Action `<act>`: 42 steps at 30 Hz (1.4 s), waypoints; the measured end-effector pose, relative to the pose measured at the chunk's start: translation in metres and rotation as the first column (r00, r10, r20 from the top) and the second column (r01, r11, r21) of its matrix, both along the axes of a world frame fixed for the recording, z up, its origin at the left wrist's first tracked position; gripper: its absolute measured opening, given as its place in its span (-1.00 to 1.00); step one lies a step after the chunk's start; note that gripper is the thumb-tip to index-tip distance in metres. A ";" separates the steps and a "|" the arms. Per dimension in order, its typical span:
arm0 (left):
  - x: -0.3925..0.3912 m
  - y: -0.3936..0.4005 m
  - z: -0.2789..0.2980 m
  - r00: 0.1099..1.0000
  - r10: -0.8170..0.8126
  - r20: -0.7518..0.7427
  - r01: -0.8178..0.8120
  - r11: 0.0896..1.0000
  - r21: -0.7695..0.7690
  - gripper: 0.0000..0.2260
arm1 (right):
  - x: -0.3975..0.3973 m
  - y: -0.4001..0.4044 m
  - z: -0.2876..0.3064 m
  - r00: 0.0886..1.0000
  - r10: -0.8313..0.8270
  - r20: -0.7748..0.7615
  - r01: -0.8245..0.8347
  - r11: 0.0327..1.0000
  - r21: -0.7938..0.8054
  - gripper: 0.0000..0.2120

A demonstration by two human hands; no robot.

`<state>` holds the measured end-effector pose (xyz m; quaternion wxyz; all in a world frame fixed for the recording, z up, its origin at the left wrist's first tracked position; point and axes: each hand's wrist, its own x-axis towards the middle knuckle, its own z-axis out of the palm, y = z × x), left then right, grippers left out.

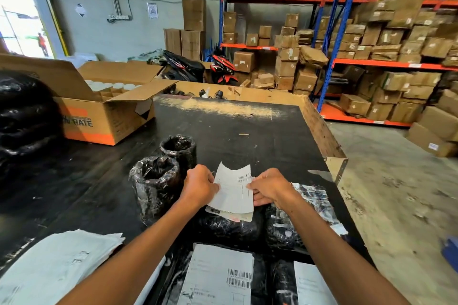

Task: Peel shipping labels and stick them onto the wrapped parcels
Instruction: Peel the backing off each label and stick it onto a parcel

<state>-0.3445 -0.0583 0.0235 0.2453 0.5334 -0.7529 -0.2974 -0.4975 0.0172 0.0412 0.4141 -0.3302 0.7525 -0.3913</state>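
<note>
Pinching label (234, 187) | L hand (199, 187) + R hand (271, 189) clamped on edges | over parcel (230, 226)

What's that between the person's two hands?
A white shipping label, seen in the head view. The left hand pinches its left edge and the right hand its right edge, above a black wrapped parcel.

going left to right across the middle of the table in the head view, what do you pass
Wrapped parcel → left hand → shipping label → right hand → metal corner bracket at the table's right edge.
</note>
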 end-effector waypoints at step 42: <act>0.001 0.040 0.011 0.847 -0.017 0.531 0.151 0.966 -0.210 -0.58 | 0.008 0.021 0.006 0.430 0.293 -0.854 -0.304 0.938 0.169 -0.76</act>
